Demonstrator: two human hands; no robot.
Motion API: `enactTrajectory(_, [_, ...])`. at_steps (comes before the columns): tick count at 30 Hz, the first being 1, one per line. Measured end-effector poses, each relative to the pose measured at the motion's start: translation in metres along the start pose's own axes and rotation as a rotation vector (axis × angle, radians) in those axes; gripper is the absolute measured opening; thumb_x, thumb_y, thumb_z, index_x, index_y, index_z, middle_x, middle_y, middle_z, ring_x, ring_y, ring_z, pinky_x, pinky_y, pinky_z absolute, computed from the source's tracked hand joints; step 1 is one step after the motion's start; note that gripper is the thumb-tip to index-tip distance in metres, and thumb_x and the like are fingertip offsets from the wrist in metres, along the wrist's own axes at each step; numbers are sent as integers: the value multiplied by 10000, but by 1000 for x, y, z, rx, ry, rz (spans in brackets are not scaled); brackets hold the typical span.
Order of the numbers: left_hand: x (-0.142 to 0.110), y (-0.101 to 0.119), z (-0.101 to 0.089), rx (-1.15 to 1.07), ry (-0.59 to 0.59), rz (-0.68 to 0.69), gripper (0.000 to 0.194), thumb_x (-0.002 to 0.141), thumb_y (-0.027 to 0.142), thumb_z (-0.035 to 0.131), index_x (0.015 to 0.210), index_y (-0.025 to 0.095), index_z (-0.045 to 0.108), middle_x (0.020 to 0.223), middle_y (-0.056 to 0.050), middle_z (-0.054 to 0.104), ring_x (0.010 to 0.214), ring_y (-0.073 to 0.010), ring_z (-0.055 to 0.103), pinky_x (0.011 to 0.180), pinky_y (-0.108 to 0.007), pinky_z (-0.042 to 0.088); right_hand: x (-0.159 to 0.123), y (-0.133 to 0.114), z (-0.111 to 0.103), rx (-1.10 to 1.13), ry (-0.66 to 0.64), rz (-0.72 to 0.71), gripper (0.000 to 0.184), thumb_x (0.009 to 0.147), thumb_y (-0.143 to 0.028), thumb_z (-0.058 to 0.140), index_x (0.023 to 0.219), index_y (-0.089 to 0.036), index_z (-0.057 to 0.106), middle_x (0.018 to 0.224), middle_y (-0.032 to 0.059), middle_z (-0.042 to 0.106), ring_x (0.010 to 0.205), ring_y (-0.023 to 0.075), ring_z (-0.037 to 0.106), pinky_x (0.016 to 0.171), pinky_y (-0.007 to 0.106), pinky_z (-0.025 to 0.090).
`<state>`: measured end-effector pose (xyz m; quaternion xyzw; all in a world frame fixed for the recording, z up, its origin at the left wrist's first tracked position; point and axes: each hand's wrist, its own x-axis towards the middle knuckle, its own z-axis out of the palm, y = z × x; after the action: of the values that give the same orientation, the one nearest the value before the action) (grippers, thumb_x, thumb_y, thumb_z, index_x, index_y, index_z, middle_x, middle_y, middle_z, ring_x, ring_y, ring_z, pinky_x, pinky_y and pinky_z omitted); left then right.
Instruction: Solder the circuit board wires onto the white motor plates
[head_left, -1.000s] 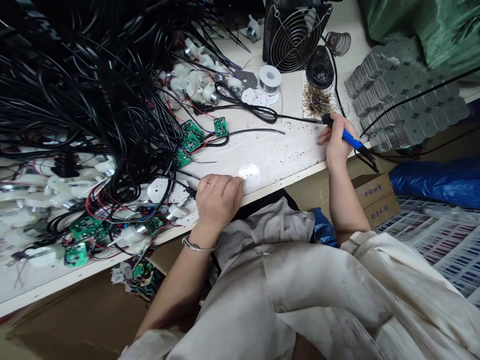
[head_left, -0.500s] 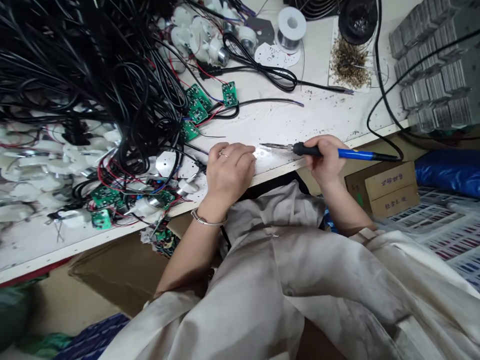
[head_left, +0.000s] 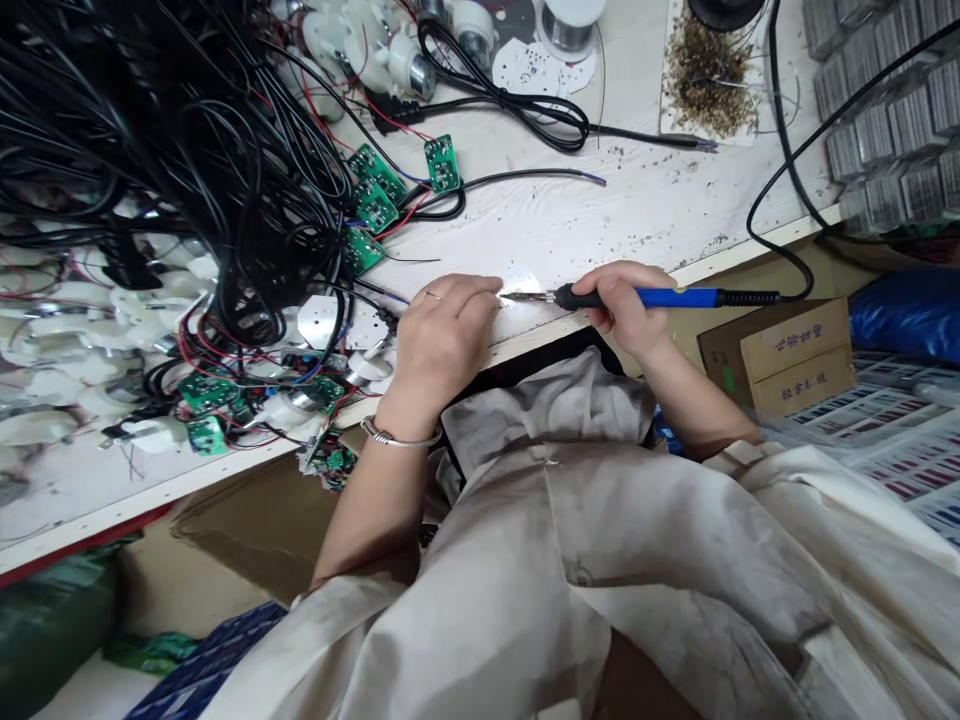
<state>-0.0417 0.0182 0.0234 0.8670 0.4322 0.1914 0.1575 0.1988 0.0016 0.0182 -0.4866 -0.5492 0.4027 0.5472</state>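
Note:
In my right hand [head_left: 628,305] is a soldering iron [head_left: 675,298] with a blue handle and black grip, its metal tip pointing left. My left hand [head_left: 444,335] rests at the bench's front edge with its fingers curled and pressed together; what they hold, if anything, is hidden. The iron's tip lies beside my left fingertips, over a round white disc [head_left: 519,280] on the bench. I cannot tell whether the tip touches it. Left of my left hand sit white plastic housings with small motors [head_left: 367,368], wires and a green circuit board [head_left: 363,252].
A heap of black cables [head_left: 247,200] covers the bench's left. Further back are a solder spool [head_left: 568,35], more white discs [head_left: 529,70] and a pad with brown debris [head_left: 709,85]. Stacked metal plates [head_left: 892,130] stand at right; the iron's cord [head_left: 795,200] runs there. Below is a cardboard box [head_left: 799,350].
My right hand has moved left, bringing the iron's tip from a short gap to right beside my left fingertips. The whole view has shifted slightly, so the bench things appear higher.

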Motion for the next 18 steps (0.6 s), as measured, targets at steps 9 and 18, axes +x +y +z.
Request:
enactTrajectory(9, [-2,0,-1,-17,-16,-16,201,1029,245,477,1047,212,673,1219,-77,729,1115,-238,659,940,-411,542,1,0,-1,-67,-45,12,466,955,-586,544,802,-203,760,459,-68,521,410,60,506,494,208,485])
enactTrajectory(18, [-1,0,-1,30,-8,2,195,1020,233,478,1027,218,673,1208,-54,738,1105,-228,670,921,-388,543,2,0,-3,-33,-65,4,445,957,-578,550,813,-207,750,479,-71,512,385,44,463,446,194,441])
